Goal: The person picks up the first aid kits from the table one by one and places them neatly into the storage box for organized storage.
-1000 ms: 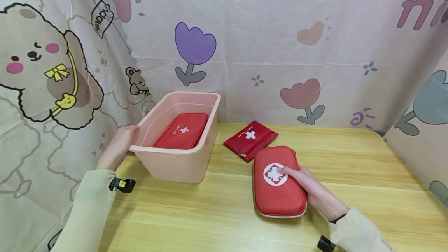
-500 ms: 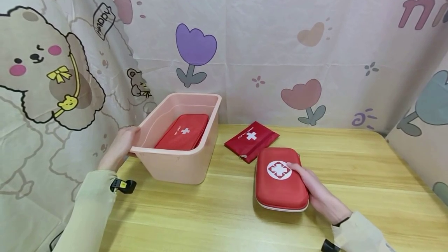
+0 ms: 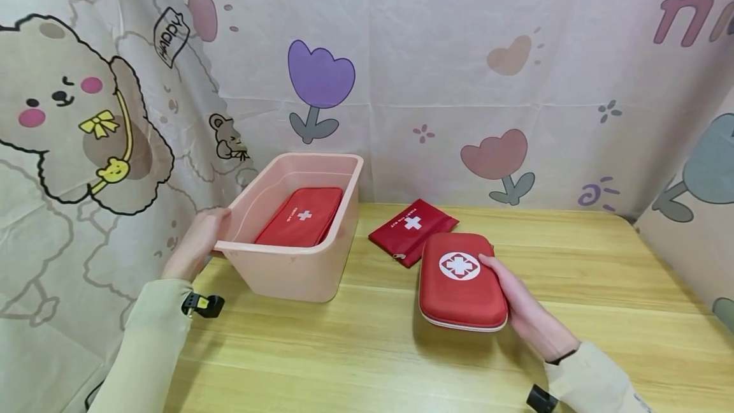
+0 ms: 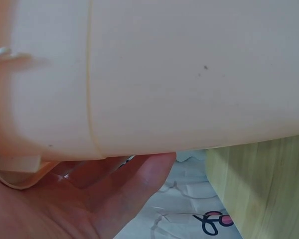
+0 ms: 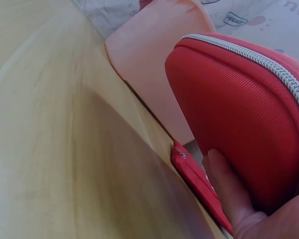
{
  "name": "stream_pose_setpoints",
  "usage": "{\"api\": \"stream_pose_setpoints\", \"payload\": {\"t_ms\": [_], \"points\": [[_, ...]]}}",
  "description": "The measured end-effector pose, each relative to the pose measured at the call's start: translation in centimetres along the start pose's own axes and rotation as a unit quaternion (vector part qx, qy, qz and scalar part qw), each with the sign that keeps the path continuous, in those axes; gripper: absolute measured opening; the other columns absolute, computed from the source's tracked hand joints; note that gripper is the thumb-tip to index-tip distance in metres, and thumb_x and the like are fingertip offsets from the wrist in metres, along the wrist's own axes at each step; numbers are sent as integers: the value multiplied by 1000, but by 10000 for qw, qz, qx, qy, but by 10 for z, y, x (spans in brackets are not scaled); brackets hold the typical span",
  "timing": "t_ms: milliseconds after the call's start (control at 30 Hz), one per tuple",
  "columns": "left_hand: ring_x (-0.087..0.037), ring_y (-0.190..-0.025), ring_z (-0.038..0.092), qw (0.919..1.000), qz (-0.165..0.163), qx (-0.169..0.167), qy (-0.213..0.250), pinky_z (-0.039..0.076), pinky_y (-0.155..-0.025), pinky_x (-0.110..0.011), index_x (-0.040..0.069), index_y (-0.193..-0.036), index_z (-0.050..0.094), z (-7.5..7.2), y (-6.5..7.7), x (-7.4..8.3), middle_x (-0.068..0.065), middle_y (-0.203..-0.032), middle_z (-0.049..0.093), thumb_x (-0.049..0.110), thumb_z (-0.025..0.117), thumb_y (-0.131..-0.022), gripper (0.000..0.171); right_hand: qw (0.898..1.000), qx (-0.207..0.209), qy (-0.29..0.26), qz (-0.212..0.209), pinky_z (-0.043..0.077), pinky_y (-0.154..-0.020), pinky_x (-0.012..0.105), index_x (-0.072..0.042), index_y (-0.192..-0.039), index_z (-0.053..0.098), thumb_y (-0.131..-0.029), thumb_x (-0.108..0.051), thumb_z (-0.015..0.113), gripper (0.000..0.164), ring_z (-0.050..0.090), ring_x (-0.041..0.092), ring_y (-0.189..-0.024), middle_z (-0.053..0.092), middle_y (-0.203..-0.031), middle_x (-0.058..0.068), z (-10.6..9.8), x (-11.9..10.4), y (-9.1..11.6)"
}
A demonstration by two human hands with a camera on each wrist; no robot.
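My right hand (image 3: 518,301) grips a red hard-shell first-aid case (image 3: 464,303) by its right side. The thumb lies on top near the white cross emblem, and other fingers are hidden beneath. In the right wrist view the zippered case (image 5: 229,104) is raised off the table and tilted. At the left, my left hand (image 3: 199,241) holds the near left corner of a pink plastic bin (image 3: 287,276). The left wrist view has that hand (image 4: 119,199) at the bin's rim and side wall (image 4: 189,89). Inside the bin lies a red first-aid pouch (image 3: 301,218).
A flat dark-red first-aid pouch (image 3: 404,238) lies on the wooden table (image 3: 367,349), just behind the case and right of the bin. Behind the table hangs a printed curtain (image 3: 401,81), which also runs along the left side.
My right hand has lifted the first-aid case and shifted it slightly right and away from me, its front edge tipping up. The left hand and bin stay in place.
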State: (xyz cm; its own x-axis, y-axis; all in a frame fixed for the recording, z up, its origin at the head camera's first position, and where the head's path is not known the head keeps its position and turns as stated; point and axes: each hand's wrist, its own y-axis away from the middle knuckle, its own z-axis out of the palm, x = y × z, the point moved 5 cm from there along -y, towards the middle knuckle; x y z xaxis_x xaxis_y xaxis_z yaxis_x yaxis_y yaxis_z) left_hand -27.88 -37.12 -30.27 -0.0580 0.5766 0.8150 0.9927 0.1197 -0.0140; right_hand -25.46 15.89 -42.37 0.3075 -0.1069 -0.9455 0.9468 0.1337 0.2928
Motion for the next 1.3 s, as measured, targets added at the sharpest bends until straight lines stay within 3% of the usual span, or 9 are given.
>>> {"api": "stream_pose_setpoints", "payload": {"t_ms": [700, 1300], "points": [[-32, -99, 55, 9999, 149, -19, 50, 54, -68, -35, -9, -139, 39, -1, 0, 0, -28, -125, 47, 41, 20, -105, 63, 9977, -364, -501, -284, 53, -84, 26, -7, -153, 21, -98, -53, 51, 77, 67, 9, -94, 64, -108, -7, 8, -30, 4], [-34, -103, 51, 10000, 45, -4, 68, 53, -70, -34, -8, -140, 38, 0, 1, -1, -27, -127, 46, 41, 20, -105, 62, 9953, -472, -707, -456, 55, -81, 27, -9, -153, 20, -99, -50, 50, 74, 68, 10, -91, 66, -106, -7, 14, -51, 7]]}}
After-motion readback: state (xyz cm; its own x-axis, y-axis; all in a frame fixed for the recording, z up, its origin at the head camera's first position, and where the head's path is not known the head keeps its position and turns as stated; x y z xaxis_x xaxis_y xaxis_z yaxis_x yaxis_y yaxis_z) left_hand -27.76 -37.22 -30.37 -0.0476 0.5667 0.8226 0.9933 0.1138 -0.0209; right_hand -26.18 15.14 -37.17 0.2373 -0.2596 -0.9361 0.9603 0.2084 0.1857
